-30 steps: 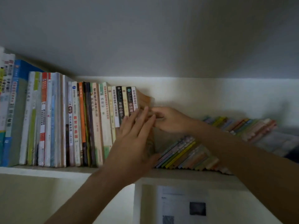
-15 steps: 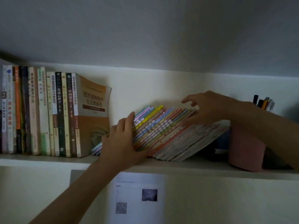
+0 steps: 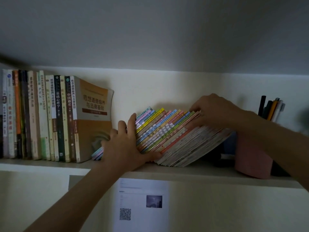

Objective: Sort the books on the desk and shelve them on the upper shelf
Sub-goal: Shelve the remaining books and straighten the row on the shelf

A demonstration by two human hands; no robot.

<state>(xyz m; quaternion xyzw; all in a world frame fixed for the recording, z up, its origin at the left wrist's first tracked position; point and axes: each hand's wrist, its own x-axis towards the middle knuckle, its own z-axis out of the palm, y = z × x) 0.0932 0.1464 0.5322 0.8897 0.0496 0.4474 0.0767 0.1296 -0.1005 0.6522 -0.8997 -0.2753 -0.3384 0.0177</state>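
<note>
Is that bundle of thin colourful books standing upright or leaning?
Leaning. The thin colourful books tilt right, tops toward the pink holder; the left hand presses their spines, the right hand holds their top edge.

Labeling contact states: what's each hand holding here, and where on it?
Both hands are on the leaning stack of thin books. Left hand presses flat against its left face; right hand grips the upper right edge, fingers curled over the tops.

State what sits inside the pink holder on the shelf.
Dark, yellow and white pens stand above the pink holder; the right forearm covers its rim, so their lower ends and any other contents are hidden.
</note>
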